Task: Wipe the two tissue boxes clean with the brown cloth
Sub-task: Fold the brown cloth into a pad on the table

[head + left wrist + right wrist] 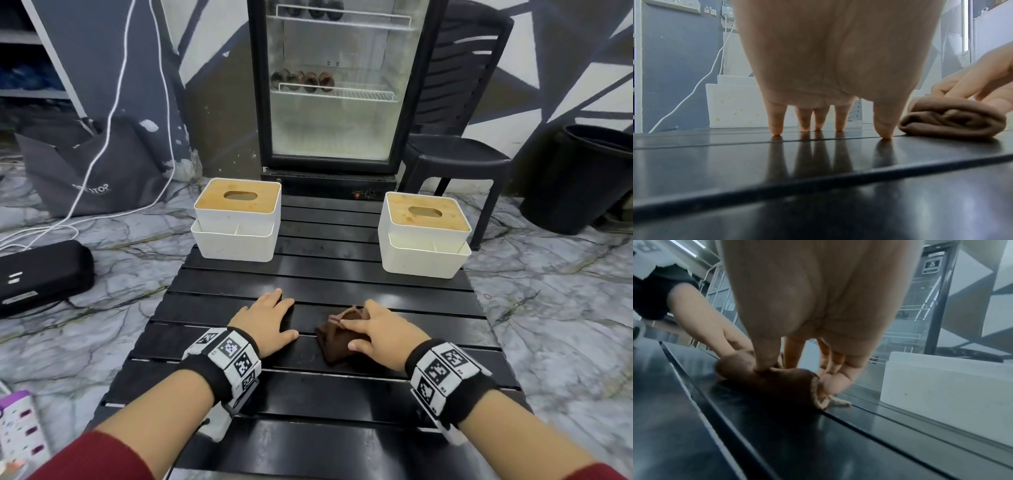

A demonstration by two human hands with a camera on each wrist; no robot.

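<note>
Two white tissue boxes with wooden lids stand at the far end of the black slatted table [308,394]: the left box [236,222] [731,105] and the right box [424,236] [941,389]. The crumpled brown cloth [334,337] [951,120] [777,382] lies near the table's middle. My right hand [359,327] [797,374] grips it, thumb dug into the near side and fingers curled round the far edge. Just left of the cloth, my left hand [274,315] [830,128] rests on the table with straight fingers, their tips touching the slats, holding nothing.
A glass-door fridge [335,85] stands behind the table, with a black chair [455,154] and a black bin [582,178] to its right. On the floor to the left are a grey bag [92,164], white cables, a black case [41,274] and a power strip [17,435].
</note>
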